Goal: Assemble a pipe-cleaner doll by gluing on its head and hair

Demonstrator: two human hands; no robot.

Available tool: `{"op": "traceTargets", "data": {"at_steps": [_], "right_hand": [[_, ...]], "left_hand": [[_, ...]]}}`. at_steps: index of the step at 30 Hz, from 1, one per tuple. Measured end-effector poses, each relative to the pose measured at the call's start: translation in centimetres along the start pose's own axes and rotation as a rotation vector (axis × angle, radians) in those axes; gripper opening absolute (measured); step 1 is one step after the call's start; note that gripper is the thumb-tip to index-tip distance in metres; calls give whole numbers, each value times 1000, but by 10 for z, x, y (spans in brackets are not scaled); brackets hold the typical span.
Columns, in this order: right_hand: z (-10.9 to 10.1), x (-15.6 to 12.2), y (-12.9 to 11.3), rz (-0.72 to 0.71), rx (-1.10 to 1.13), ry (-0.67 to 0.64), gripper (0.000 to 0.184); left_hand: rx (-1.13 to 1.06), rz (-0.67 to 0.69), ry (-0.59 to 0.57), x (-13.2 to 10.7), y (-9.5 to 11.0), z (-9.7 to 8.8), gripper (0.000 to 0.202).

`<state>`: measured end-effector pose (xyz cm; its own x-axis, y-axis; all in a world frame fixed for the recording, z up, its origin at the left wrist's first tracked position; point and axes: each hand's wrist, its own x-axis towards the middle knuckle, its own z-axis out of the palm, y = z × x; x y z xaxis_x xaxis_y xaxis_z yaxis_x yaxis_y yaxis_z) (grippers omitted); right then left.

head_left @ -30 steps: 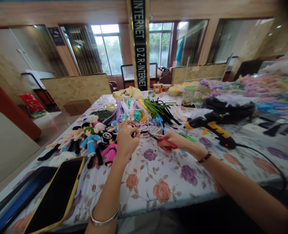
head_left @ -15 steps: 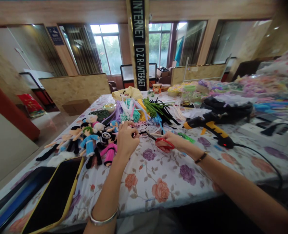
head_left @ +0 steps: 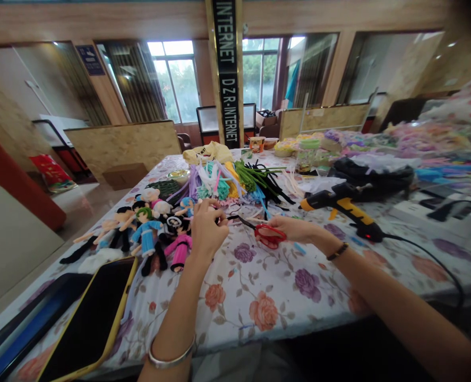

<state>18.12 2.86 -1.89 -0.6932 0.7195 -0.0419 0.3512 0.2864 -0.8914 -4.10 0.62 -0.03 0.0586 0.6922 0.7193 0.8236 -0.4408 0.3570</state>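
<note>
My right hand (head_left: 293,229) is closed around the red handles of a pair of scissors (head_left: 271,236). The dark blades point left, toward my left hand (head_left: 209,225). Thumb and fingers of that hand are pinched on a short black pipe cleaner (head_left: 232,217), whose end sticks out by the blade tips; the rest is hidden by the fingers. Whether the blades touch it I cannot tell. Just left of my left hand lie several small fuzzy dolls, among them one in blue with green hair (head_left: 143,233) and one in pink (head_left: 178,246).
Behind my hands is a heap of coloured pipe cleaners (head_left: 215,180). A black and yellow glue gun (head_left: 341,207) stands at the right, its cord trailing off the table. A yellow-cased phone (head_left: 87,318) lies at the front left. Bags of craft material (head_left: 418,140) fill the back right.
My right wrist has shifted slightly to the right and now covers the green item seen beside it before. My left hand and the scissors have hardly moved.
</note>
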Motion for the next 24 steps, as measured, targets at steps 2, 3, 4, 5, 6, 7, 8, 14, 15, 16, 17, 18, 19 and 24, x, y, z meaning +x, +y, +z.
{"op": "traceTargets", "data": {"at_steps": [2, 3, 4, 5, 6, 7, 8, 14, 15, 16, 17, 18, 19, 24], "right_hand": [[-4, -2, 1, 33, 99, -101, 44], [-5, -3, 2, 54, 162, -145, 44], [-7, -4, 2, 67, 212, -161, 44], [-8, -4, 2, 78, 259, -176, 44], [-9, -5, 1, 88, 302, -191, 45], [-10, -6, 0, 100, 333, -204, 46], [-10, -6, -2, 113, 349, -210, 45], [-15, -3, -16, 243, 167, -158, 21], [-16, -2, -18, 271, 142, -143, 17], [-16, -1, -20, 292, 134, -131, 13], [-16, 0, -21, 307, 137, -127, 9], [-16, 2, -23, 313, 145, -131, 6], [-16, 3, -24, 306, 151, -139, 7], [-17, 11, -25, 300, 110, -168, 17]], "left_hand": [[8, 1, 0, 0, 0, 0, 17], [10, 1, -4, 0, 0, 0, 17], [10, 1, -9, 0, 0, 0, 16], [9, -1, -14, 0, 0, 0, 16], [6, -3, -17, -1, 0, 1, 16], [2, -2, -19, -1, 0, 1, 15], [-3, 2, -16, -1, 0, 1, 15], [-24, 15, -2, -2, 0, 1, 14], [-24, 17, 1, -2, 0, 1, 15], [-23, 21, 6, -2, 0, 1, 15], [-23, 27, 10, -2, 0, 1, 15], [-24, 33, 15, -2, -1, 1, 15], [-24, 36, 20, -2, -1, 1, 15], [3, 34, 11, -4, 0, 1, 16]]}}
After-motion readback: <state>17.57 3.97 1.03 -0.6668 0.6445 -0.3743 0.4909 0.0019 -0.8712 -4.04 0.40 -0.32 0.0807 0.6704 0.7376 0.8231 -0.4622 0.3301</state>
